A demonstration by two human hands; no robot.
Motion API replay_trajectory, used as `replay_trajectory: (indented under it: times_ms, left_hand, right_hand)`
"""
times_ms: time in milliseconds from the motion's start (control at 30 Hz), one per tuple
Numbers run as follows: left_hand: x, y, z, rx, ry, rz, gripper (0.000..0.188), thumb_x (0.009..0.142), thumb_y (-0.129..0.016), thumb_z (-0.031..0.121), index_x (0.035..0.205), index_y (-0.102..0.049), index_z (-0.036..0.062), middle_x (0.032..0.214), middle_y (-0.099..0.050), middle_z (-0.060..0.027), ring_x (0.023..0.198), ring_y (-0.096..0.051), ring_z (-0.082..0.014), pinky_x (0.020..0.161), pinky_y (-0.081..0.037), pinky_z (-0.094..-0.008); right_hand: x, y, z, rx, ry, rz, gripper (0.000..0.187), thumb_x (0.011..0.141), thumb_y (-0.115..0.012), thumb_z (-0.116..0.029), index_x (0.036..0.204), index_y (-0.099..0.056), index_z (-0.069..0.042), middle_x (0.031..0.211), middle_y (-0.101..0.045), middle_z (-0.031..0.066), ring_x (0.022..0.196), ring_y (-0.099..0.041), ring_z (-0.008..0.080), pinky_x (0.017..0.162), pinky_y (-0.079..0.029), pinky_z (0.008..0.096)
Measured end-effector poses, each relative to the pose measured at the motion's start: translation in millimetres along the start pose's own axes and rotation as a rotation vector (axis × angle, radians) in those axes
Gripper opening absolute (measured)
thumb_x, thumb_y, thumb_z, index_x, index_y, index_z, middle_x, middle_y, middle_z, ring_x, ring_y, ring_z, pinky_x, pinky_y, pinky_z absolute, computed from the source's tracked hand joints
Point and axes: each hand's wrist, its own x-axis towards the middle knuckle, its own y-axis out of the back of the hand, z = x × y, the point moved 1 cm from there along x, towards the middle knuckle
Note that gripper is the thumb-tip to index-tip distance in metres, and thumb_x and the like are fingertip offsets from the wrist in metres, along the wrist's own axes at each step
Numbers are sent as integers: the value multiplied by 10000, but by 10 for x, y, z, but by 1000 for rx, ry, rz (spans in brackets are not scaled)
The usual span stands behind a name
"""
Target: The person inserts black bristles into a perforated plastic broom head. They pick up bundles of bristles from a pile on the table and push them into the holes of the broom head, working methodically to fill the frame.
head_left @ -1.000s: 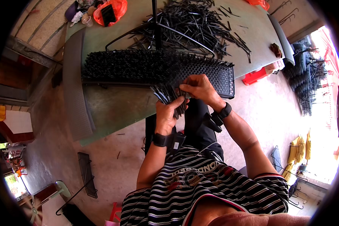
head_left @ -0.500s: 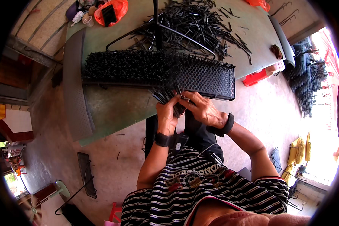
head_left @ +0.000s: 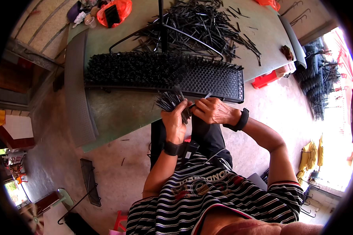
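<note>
My left hand (head_left: 173, 121) is closed round a bundle of thin black strips (head_left: 168, 100), their ends fanning up and left toward the panel's front edge. Just beside it, my right hand (head_left: 212, 111) is pinched, and a single strip (head_left: 208, 95) sticks up from its fingers with a pale, shiny tip. Beyond both hands lies a long black perforated panel (head_left: 219, 84). Its left and middle part is thick with upright black tufts (head_left: 125, 68), while rows of round holes show on the right part. A black metal frame (head_left: 163, 37) rises behind it.
A heap of loose black strips (head_left: 200, 25) covers the far part of the green table (head_left: 121, 121). Grey perforated sheets (head_left: 76, 90) hang over its left edge. An orange bag (head_left: 123, 11) lies far left; a red stool (head_left: 264, 81) stands beyond the right edge.
My right hand has moved slightly right and away from the bundle, with one strip now showing in its fingers. The left hand still grips the bundle.
</note>
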Motion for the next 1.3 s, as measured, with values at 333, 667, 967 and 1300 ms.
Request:
replay_trajectory:
  times_ms: [333,667,967,1300]
  left_hand:
    - [-49,57,287,-17,166,-61,136,796,-621,-8,931,-609,-11,852,-651,-107,652,-646,-257,546,-538,-367]
    - [9,181,173,48,152,-40,169,759,-658,-30,921,-611,-15,820,-670,-110,617,-647,-245,518,-522,-344]
    - [-31,182,225,80,142,-48,159,736,-680,-52,883,-638,-9,779,-662,-89,601,-645,-219,497,-506,-311]
    - [-65,109,198,114,45,-146,218,706,-695,-95,901,-629,-24,803,-658,-106,610,-637,-204,541,-531,-306]
  right_hand:
    - [260,159,114,658,-887,547,171,823,-577,16,988,-535,-6,770,-639,104,614,-658,178,509,-497,270]
    - [533,-190,272,525,-754,761,173,853,-573,42,1012,-512,14,792,-625,103,713,-679,168,569,-524,252]
    - [523,-247,382,238,-527,524,142,820,-593,-11,957,-556,-19,824,-613,154,677,-616,326,526,-491,366]
    - [386,-215,214,946,-1029,113,228,775,-694,-201,825,-686,21,605,-627,100,542,-609,135,516,-465,259]
